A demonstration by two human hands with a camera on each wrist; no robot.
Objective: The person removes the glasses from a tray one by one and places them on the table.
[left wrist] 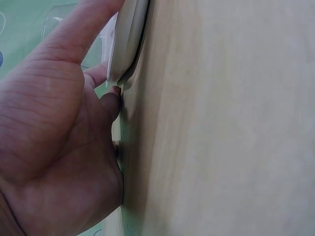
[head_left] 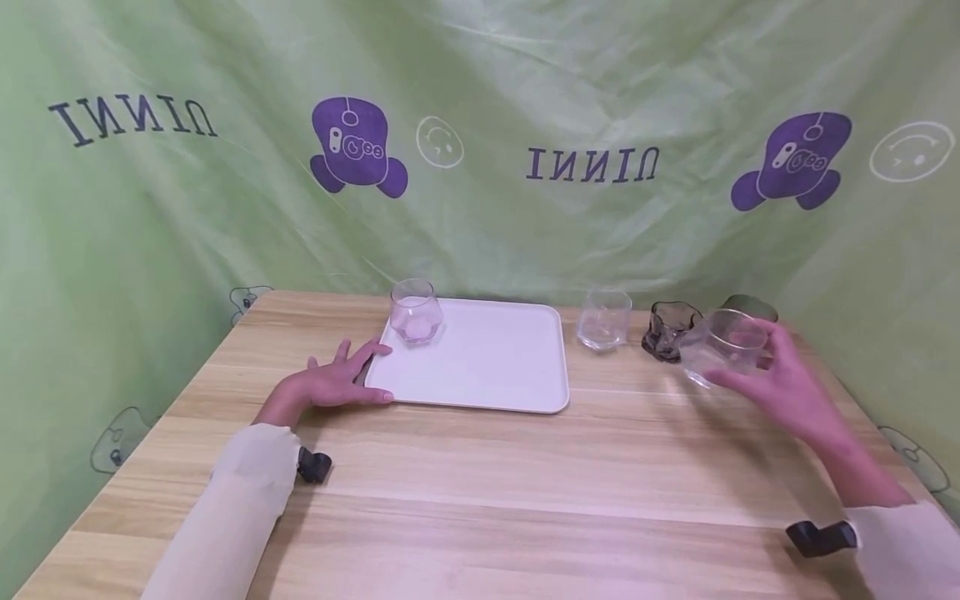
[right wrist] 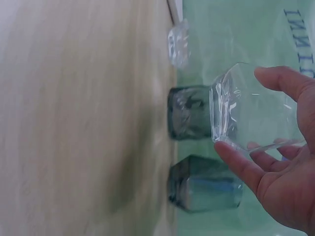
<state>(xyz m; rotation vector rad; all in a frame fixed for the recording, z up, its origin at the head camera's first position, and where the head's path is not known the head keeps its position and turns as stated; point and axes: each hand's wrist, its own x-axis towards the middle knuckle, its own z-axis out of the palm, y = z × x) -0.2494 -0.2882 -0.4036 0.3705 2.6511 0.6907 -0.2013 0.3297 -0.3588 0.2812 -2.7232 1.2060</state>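
Note:
A clear drinking glass (right wrist: 251,110) with a faceted base is gripped in my right hand (head_left: 783,387), thumb on one side and fingers on the other. It is off the table, as the right wrist view shows. My left hand (head_left: 333,385) rests at the left end of a white rectangular tray (head_left: 487,358), thumb and index finger spread and touching its edge. In the left wrist view the thumb (left wrist: 81,32) reaches along the tray's rim, while some fingertips are hidden. Another clear glass (head_left: 417,317) stands upright on the tray's back left corner.
Right of the tray stands a clear glass (head_left: 603,321). Beside it are a smoky wavy glass (head_left: 667,329) and a dark greenish glass (right wrist: 204,184), partly hidden behind my right hand in the head view. A green printed curtain (head_left: 480,225) hangs behind the wooden table (head_left: 510,492).

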